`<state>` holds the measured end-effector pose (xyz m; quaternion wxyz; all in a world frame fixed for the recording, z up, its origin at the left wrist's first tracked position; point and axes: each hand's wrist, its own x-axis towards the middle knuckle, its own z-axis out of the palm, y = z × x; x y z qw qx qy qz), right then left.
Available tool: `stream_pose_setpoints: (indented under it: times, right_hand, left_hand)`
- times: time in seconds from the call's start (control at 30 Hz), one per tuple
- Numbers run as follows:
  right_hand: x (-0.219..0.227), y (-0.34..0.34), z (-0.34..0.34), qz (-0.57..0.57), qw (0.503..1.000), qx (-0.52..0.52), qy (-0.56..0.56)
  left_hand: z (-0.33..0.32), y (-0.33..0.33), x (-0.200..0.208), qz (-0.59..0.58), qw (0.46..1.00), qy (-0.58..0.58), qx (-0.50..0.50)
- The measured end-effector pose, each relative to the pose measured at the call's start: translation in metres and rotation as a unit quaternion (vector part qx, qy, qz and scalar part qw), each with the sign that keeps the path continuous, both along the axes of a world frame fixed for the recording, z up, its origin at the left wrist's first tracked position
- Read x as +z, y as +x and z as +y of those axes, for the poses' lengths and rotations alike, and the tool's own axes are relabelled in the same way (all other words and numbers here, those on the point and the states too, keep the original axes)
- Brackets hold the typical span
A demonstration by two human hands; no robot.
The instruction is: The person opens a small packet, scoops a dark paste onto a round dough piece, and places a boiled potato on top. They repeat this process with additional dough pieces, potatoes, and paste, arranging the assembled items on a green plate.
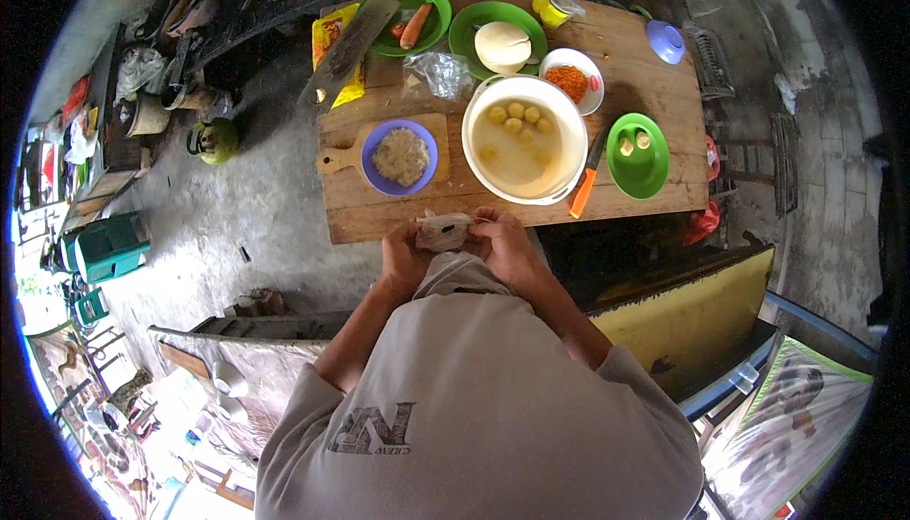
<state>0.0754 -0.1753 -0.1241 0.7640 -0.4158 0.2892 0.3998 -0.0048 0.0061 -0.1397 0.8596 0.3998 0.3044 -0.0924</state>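
Observation:
At the table's near edge, in front of my shirt, my left hand [403, 256] and my right hand [507, 247] grip a crumpled whitish cloth or bag [442, 230] between them. A small dark spot shows on it. The fingers of both hands are curled at its two sides. Just beyond my left hand stands a purple bowl [364, 162] of pale grated or minced food, on a wooden cutting board [334, 160]. Farther from my right hand is a white pot [471, 162] of cloudy liquid with several yellowish balls. A knife with an orange handle [583, 195] lies right of the pot.
On the wooden table [379, 221] are a green plate [637, 179] with two small pieces, a white bowl [594, 103] of orange-red food, a green plate with a carrot [415, 27], a plastic bag [438, 74] and a large dark blade [355, 46]. A green gas cylinder [216, 141] stands left.

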Motion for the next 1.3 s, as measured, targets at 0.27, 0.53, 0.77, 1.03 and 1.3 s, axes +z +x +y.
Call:
stream_pose_setpoints:
  times: [0.27, 0.53, 0.77, 1.03, 1.3]
  right_hand:
    - [-0.008, 0.011, -0.001, -0.189, 0.949, 0.188, -0.168]
    - [0.0, 0.005, 0.006, -0.481, 0.77, 0.273, -0.318]
    - [0.01, 0.022, 0.0, -0.484, 0.737, 0.328, -0.34]
    - [0.028, 0.09, -0.012, -0.166, 0.964, 0.208, -0.029]
    - [0.036, 0.143, -0.041, -0.058, 0.959, 0.272, 0.063]
  left_hand:
    - [0.008, 0.016, 0.021, -0.062, 0.849, 0.485, -0.201]
    - [0.013, 0.022, 0.016, 0.023, 0.864, 0.478, -0.154]
    - [0.002, 0.037, 0.017, 0.077, 0.905, 0.398, -0.125]
    - [0.001, 0.069, 0.04, 0.057, 0.842, 0.506, -0.18]
    - [-0.005, 0.111, 0.04, 0.036, 0.879, 0.454, -0.141]
